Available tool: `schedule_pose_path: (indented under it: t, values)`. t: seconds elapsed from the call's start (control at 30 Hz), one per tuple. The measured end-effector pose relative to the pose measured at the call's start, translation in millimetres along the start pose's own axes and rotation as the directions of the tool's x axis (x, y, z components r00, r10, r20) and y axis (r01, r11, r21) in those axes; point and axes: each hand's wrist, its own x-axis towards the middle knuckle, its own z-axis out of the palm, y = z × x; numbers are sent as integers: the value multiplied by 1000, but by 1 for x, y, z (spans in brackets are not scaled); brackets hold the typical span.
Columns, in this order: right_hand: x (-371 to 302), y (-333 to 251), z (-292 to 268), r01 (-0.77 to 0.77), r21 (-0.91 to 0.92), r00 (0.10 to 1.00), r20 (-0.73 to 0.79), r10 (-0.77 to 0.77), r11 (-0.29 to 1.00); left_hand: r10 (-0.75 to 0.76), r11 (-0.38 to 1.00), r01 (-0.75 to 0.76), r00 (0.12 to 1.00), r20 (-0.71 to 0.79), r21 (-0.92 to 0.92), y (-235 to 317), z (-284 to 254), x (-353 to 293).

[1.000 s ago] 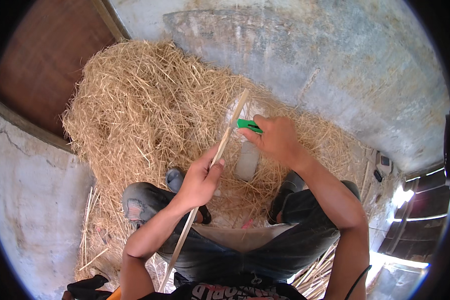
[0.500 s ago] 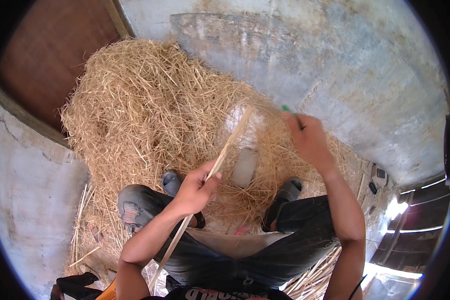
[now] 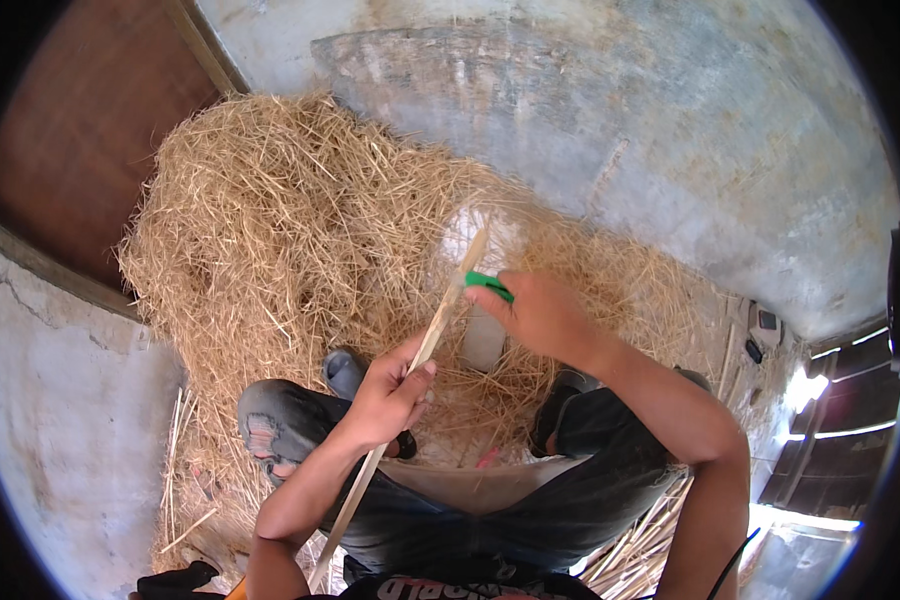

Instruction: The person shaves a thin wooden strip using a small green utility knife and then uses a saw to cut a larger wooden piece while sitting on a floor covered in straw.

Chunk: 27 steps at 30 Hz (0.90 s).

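Observation:
My left hand (image 3: pixel 388 400) is closed around a long, pale strip of wood or bamboo (image 3: pixel 442 322). The strip slants from my lap up and away, its far end free above the floor. In my right hand (image 3: pixel 545 315) is a small green tool (image 3: pixel 490 287), possibly a knife or peeler; its blade does not show clearly. The tool lies against the strip a little below the far tip, with my fingers wrapped over its other end.
A large heap of thin straw-like shavings (image 3: pixel 260 210) fills the far left, against the wall (image 3: pixel 670 130). Between my feet lies a flat grey block (image 3: pixel 483 340). Long strips (image 3: pixel 635 535) are stacked beside my right leg. Small dark objects (image 3: pixel 765 322) rest by the right wall.
My right hand has come left and nearer, bringing the green tool from the air beside the wall onto the strip. My left hand keeps its grip; the view has shifted slightly.

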Motion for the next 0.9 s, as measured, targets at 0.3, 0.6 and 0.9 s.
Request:
schedule_pose_path:
  t: [0.3,0.6,0.9]
  values:
    - [29,100,-76,-450,-3,869,-231,438,893,50,991,-56,997,56,121,-24,-11,-20]
    - [-18,-21,0,-110,139,983,163,87,984,384,783,-256,916,-118,566,-42,-13,-5]
    - [-14,-11,29,56,3,983,174,-56,998,344,691,-183,934,-96,699,-26,-11,-4]
